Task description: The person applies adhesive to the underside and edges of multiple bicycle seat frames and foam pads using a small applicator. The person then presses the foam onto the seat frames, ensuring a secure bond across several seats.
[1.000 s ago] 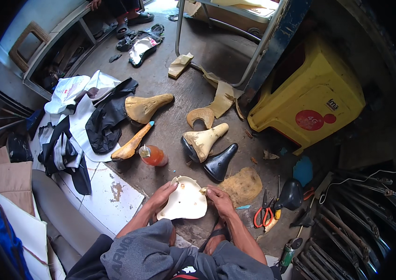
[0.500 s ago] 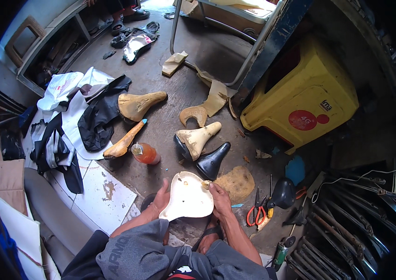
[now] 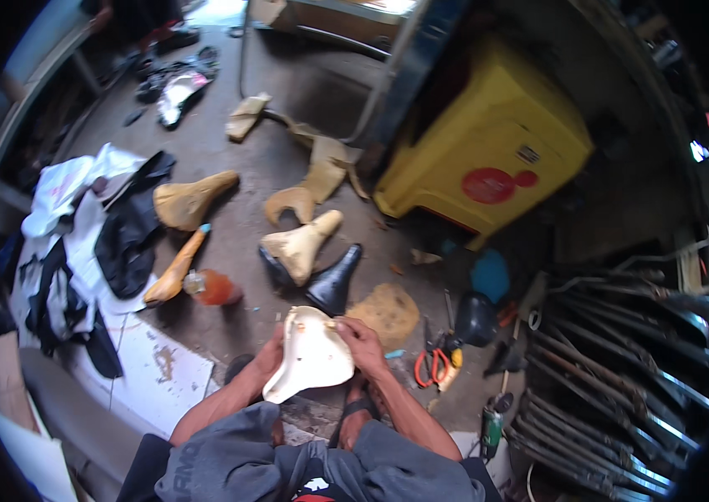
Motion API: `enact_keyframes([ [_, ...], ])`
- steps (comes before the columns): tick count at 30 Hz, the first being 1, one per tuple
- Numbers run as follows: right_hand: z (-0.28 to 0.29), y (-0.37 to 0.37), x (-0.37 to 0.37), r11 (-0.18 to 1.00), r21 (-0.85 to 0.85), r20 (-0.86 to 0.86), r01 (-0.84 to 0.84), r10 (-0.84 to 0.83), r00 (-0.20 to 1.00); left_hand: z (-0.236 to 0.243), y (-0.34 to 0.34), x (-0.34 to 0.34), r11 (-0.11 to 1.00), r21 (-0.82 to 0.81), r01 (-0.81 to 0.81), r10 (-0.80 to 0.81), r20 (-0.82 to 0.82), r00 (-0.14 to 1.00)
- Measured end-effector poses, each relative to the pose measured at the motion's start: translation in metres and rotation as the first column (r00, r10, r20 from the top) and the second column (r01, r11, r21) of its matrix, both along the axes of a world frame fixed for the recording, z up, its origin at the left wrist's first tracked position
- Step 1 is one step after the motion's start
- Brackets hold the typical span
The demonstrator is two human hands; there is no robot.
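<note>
A white saddle-shaped shell (image 3: 314,356), narrow end toward me, is between my hands above my knees. My left hand (image 3: 269,351) is closed on its left edge, fingers partly hidden. My right hand (image 3: 361,343) grips the upper right edge, thumb by a small yellowish piece that is too blurred to identify. Just beyond the shell lie a black saddle (image 3: 331,284), a cream saddle (image 3: 302,244) and a flat tan piece (image 3: 388,314).
An orange bottle (image 3: 214,289), saddles (image 3: 191,201) and fabric scraps (image 3: 124,259) lie left. At right are orange-handled scissors (image 3: 431,368), a yellow plastic stool (image 3: 505,125) and stacked metal parts (image 3: 588,385). Another person's foot (image 3: 179,38) shows at upper left.
The whole view has swung, so the floor items appear farther left, and it is now blurred. The shell has shifted and turned slightly in my hands.
</note>
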State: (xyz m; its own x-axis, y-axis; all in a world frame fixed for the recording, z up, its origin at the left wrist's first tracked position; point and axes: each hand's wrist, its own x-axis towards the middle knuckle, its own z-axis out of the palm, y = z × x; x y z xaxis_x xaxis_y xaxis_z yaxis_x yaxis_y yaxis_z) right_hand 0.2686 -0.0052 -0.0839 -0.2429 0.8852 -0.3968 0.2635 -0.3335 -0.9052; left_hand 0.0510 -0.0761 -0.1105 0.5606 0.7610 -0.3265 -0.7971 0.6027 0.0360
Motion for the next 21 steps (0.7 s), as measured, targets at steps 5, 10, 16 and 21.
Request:
enact_keyframes([
  [5, 0.011, 0.011, 0.008, 0.996, -0.016, 0.134, -0.084, 0.086, 0.987, 0.004, 0.009, 0.006, 0.994, -0.079, 0.078, -0.089, -0.140, 0.986],
  [10, -0.007, -0.002, 0.019, 0.994, -0.104, 0.179, -0.026, 0.045, 0.983, 0.020, 0.015, 0.007, 0.986, -0.066, 0.154, -0.158, -0.056, 0.986],
  [16, 0.022, 0.004, 0.023, 0.964, 0.239, 0.215, -0.116, 0.064, 0.974, 0.018, 0.016, 0.014, 0.953, -0.104, 0.283, -0.289, -0.037, 0.957],
  [21, 0.037, 0.031, 0.026, 0.814, 0.425, 0.426, -0.395, 0.205, 0.881, 0.023, 0.025, 0.024, 0.954, -0.028, 0.300, -0.300, -0.171, 0.938],
])
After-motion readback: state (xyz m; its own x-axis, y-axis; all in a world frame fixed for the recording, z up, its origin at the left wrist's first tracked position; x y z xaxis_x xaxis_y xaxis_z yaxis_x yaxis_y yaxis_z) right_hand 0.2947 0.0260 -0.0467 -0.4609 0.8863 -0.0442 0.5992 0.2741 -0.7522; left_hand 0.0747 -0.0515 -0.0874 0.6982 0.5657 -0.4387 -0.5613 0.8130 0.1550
